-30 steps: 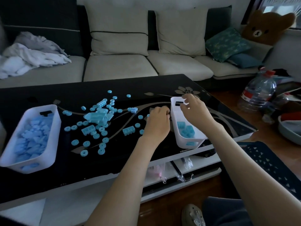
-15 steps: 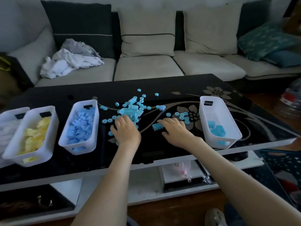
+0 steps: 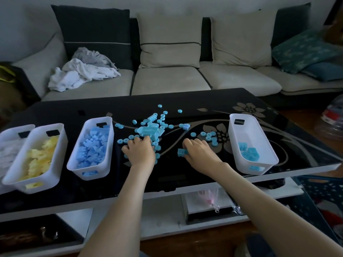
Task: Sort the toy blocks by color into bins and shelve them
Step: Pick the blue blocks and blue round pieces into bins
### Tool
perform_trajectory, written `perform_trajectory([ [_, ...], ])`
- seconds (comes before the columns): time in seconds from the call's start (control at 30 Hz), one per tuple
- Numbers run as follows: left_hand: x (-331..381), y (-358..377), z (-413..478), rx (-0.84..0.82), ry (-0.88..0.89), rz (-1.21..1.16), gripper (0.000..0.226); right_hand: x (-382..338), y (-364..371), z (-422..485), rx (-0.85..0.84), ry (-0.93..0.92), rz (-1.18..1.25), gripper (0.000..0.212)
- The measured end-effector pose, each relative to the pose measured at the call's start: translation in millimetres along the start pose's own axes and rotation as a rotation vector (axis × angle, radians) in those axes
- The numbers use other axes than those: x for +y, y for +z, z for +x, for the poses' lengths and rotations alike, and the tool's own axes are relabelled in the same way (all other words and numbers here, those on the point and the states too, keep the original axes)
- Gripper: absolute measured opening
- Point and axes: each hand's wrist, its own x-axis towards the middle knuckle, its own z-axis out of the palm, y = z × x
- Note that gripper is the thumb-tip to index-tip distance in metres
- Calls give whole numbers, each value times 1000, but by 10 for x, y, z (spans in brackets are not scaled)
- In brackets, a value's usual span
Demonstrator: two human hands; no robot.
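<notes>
Both hands are working over the black table [image 3: 185,101], palms down. Left hand [image 3: 140,153] is sitting on the near edge of the light-blue pile [image 3: 148,131] with its fingers curled into the pieces; can't tell if it's actually gripping any. Right hand [image 3: 199,151] is pinching a blue brick [image 3: 182,152] at its fingertips, and the brick is lying on the table just right of the pile. Loose rings [image 3: 209,135] are lying scattered between the right hand and the right bin [image 3: 248,134], which is holding a few turquoise blocks at its near end. On the left, the blue bin [image 3: 108,154] is sitting near the left hand, packed with blue blocks. The yellow bin [image 3: 59,160] is sitting beside it, touching a white-filled bin [image 3: 7,132] at the frame edge. Sofa [image 3: 167,80] is running behind the table, with clothes [image 3: 83,73] lying on it.
</notes>
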Motion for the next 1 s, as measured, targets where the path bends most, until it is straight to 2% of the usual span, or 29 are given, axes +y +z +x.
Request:
perform_trajectory([
  [0.13,88,10,12,34,-19,-95,17,108,-61,-12,7,24,4,38],
  [0.3,211,-22,-31,96,50,-225,18,288,-99,-74,-35,52,18,40],
  [0.43,459,-115,-88,217,162,-289,19,390,-301,-91,80,106,120,37],
  [0.6,942,-171,-283,222,374,-461,16,774,-645,-221,291,388,247,34],
  [0.7,1212,-167,-391,188,463,-617,13,1042,-761,-360,350,529,258,35],
  [0.83,1551,-102,-518,169,529,-726,18,1292,-818,-563,285,732,216,35],
  [0.93,1772,-68,-598,126,605,-801,24,1406,-767,-676,141,751,140,39],
  [1.0,1873,-59,-661,42,667,-790,32,1431,-756,-695,118,735,123,38],
])
